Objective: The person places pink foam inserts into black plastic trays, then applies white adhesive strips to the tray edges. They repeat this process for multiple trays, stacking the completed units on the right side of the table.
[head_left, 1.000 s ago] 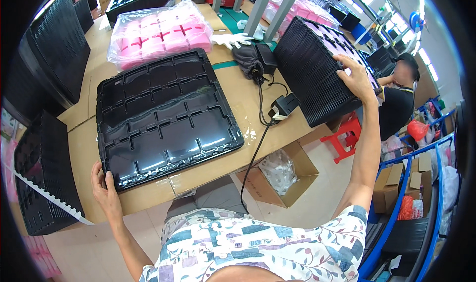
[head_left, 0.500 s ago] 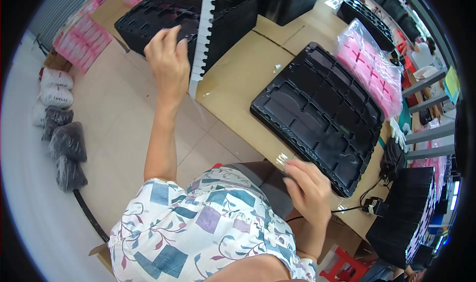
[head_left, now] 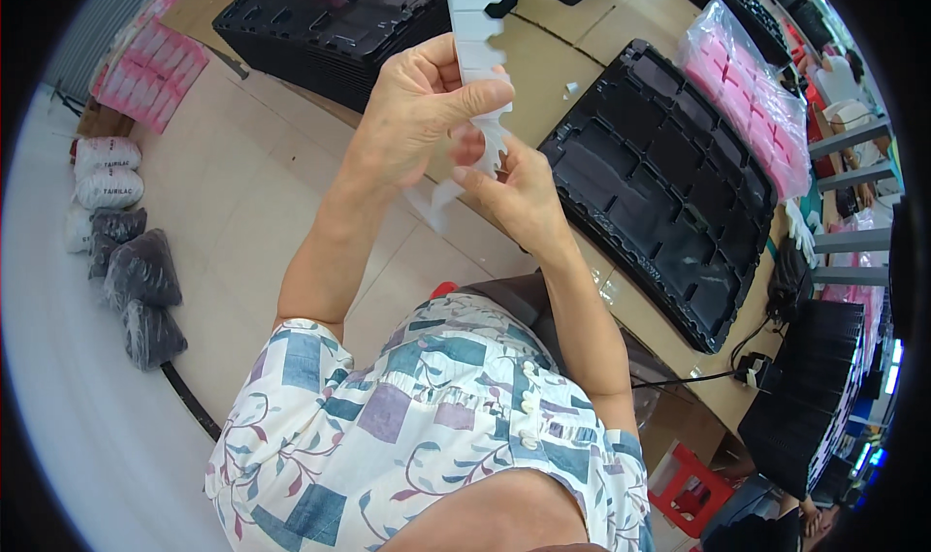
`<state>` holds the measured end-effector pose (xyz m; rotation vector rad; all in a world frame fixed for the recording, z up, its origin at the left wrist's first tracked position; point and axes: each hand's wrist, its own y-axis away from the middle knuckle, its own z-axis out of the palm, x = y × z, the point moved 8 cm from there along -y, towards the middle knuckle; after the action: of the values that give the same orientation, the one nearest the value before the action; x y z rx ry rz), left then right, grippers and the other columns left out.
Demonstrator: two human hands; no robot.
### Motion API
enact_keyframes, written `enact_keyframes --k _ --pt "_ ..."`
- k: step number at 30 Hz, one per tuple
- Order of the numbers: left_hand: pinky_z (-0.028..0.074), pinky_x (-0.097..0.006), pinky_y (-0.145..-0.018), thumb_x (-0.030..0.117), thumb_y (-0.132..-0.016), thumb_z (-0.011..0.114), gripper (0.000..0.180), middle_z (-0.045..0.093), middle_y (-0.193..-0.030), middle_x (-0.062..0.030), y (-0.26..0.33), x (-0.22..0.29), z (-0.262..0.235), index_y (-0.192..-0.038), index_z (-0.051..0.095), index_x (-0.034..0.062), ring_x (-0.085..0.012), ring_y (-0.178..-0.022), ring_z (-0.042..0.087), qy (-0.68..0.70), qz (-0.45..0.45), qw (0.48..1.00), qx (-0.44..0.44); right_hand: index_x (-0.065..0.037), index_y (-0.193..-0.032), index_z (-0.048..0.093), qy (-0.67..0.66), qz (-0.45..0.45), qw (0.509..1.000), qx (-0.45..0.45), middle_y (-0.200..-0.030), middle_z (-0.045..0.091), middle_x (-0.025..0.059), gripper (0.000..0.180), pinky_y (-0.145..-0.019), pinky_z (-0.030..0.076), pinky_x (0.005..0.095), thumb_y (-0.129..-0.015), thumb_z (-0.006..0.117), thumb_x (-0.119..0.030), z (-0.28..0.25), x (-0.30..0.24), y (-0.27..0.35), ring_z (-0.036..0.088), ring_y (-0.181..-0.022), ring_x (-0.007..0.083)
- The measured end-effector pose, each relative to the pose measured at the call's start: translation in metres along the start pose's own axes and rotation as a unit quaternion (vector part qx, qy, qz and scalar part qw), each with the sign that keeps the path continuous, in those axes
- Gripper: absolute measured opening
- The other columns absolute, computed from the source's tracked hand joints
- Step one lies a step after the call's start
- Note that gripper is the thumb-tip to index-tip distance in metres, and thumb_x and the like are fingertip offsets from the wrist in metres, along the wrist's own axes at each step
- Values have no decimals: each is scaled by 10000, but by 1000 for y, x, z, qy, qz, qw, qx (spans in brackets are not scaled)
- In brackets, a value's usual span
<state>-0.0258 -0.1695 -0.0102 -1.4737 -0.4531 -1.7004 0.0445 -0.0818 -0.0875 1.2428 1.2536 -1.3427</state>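
Observation:
A white strip point(head_left: 473, 23) with a notched edge comes down from the top of the picture. My left hand point(head_left: 412, 115) is closed on it, thumb across its face and fingers behind. Just below, my right hand point(head_left: 529, 198) pinches the strip's lower part, where it curls between my fingers. A whitish, see-through tail point(head_left: 436, 206) dangles under both hands, blurred. To the right of my hands a flat black plastic tray point(head_left: 669, 193) with shallow compartments lies on the table.
A stack of black trays point(head_left: 330, 33) stands at the far left of the cardboard-brown table point(head_left: 543, 43). Beyond the near tray lies a bagged pink bundle point(head_left: 747, 106). A cable and black adapter point(head_left: 754, 370) sit near the right edge; a red stool point(head_left: 690, 489) stands below.
My left hand, loosely curled beside the strip before, now grips it farther right. My right hand has left the near tray's edge, moving up and left to pinch the strip's lower part.

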Motion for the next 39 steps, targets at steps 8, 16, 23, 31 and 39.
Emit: enact_keyframes --k 8,16,23,31,39 --pt "466 -211 -651 67 -880 692 97 629 -854 13 34 -68 4 -965 664 29 -31 -696 532 -132 -115 979 -104 21 -1128 606 -68 96 992 -33 -987 683 100 355 -703 541 287 -831 747 -112 -20 11 37 668 -808 138" --pt "383 -184 -478 82 -914 656 90 613 -788 -1 29 -71 26 -958 653 4 -35 -608 520 0 -108 994 -25 51 -1167 609 10 -2 990 143 -1027 697 115 367 -798 542 272 -871 730 -128 -69 -6 63 671 -884 139" --pt "401 -165 -429 56 -918 656 161 648 -786 -48 29 -71 52 -1045 658 -42 -46 -582 562 -28 -112 990 -85 23 -963 705 2 20 988 153 -794 693 16 138 -648 487 192 -898 710 -98 -82 -4 65 621 -723 50" --pt "385 -186 -454 138 -904 702 153 626 -666 -13 33 -89 49 -949 704 -8 -31 -538 520 -77 -130 988 -31 -11 -859 682 203 -79 953 212 -731 652 35 78 -569 483 262 -828 728 -65 -86 -31 71 616 -659 125" --pt "461 -199 -641 109 -911 676 135 677 -834 -7 34 -104 36 -988 708 2 -45 -699 572 -17 -79 995 64 -31 -817 632 438 -347 811 175 -734 600 44 114 -535 480 303 -735 712 -33 -51 -75 91 580 -628 185"
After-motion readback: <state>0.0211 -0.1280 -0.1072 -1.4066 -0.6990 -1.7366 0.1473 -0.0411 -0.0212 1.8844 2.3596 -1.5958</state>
